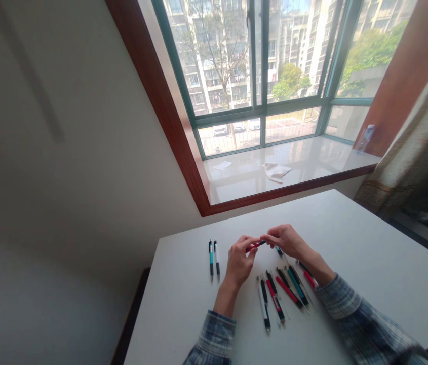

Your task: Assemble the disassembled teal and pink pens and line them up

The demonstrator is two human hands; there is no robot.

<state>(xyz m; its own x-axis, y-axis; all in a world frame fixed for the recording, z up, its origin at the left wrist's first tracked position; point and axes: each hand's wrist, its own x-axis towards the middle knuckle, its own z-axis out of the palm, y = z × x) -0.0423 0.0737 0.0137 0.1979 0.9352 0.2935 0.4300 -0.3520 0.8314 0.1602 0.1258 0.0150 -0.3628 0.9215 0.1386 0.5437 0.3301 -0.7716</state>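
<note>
My left hand (pixel 240 262) is closed around the barrel of a red and black pen (pixel 254 247), held above the table. The fingers of my right hand (pixel 286 240) pinch at the pen's dark end; the small part between those fingertips is hidden. Below my hands lies a loose group of pen parts: a white barrel (pixel 263 305), red barrels with black grips (pixel 288 291), a teal barrel (pixel 298 285), short black pieces and thin refills. Another piece with a blue band (pixel 278 251) lies just under my right hand. A further red piece (pixel 309 279) is beside my right wrist.
Two whole pens, one blue (pixel 211 261) and one white (pixel 217 258), lie side by side on the white table (pixel 183 304), left of my hands. Behind the table is a window sill with a crumpled white cloth (pixel 275 171) and a clear bottle (pixel 365 138). A curtain (pixel 407 147) hangs at right.
</note>
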